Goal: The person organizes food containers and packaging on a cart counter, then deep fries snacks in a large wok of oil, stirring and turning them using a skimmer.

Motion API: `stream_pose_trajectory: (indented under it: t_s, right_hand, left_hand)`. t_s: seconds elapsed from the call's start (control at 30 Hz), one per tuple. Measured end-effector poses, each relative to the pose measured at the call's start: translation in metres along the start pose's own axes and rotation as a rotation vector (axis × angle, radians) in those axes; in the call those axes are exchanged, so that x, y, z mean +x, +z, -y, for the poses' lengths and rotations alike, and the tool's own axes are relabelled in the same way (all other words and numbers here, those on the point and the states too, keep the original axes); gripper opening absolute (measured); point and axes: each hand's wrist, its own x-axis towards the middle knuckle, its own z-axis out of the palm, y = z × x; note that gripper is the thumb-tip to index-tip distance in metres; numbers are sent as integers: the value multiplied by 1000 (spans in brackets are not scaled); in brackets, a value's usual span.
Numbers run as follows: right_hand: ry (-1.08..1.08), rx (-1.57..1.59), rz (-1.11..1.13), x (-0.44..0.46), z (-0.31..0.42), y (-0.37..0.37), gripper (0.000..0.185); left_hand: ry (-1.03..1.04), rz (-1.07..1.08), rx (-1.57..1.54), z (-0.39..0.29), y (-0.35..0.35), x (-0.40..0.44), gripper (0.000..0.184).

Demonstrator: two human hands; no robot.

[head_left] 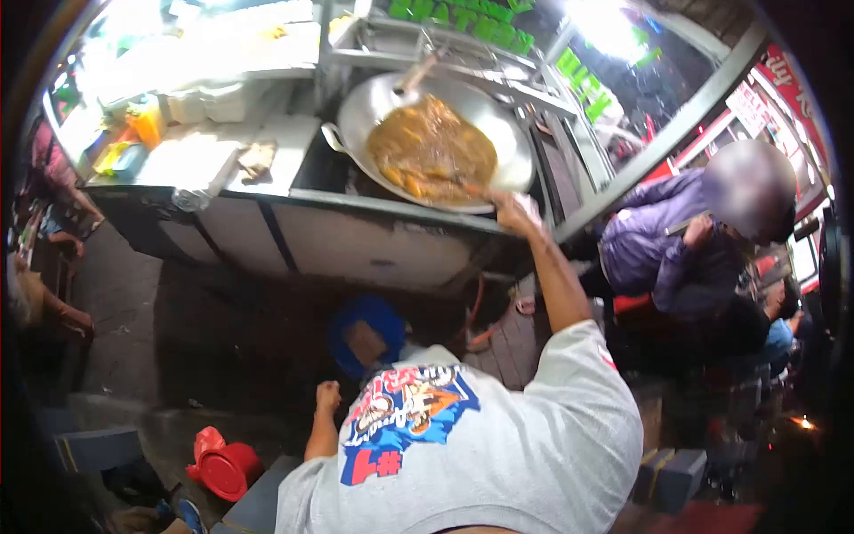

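Observation:
A large metal wok point(516, 147) sits on the cart, filled with brown saucy food point(436, 147) with orange-yellow pieces. At the wok's near right rim, my right hand point(514, 214) is closed around the handle of a stirring utensil point(476, 190). Its orange-brown handle reaches into the sauce, and the head is buried there. Something white shows by the right wrist. My left hand point(328, 395) hangs low beside my body, fingers curled, with nothing visible in it. Near it on the floor is a blue round tub point(366, 325).
A wooden-handled utensil point(418, 76) leans on the wok's far rim. Left on the counter point(191, 165) stand an orange container point(145, 122) and white stacks. A person in a purple jacket point(654, 231) stands right of the cart. A red bucket point(229, 472) is at lower left.

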Motion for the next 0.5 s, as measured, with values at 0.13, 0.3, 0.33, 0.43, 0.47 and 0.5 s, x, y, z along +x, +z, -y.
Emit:
stream_pose_trajectory:
  t_s: [0.13, 0.3, 0.33, 0.43, 0.47, 0.5]
  right_hand:
    - [-5, -138, -43, -13, -14, -72, 42]
    - [-43, -268, 150, -23, -28, -137, 44]
    - [-68, -300, 185, -19, -32, -136, 45]
    - [-54, -307, 281, -9, -25, -131, 45]
    - [-34, -293, 312, -8, -22, -125, 44]
    - [-36, -312, 306, 1, -35, -103, 45]
  left_hand:
    - [24, -54, -98, -23, 4, 10, 25]
    - [-112, -104, 40, -40, 9, 19, 25]
    - [-111, -99, 29, -30, 11, 31, 26]
    - [-130, -105, 11, -33, 14, 36, 28]
    - [-141, -112, 10, -38, 16, 34, 28]
    - [-161, -120, 81, -48, 18, 29, 26]
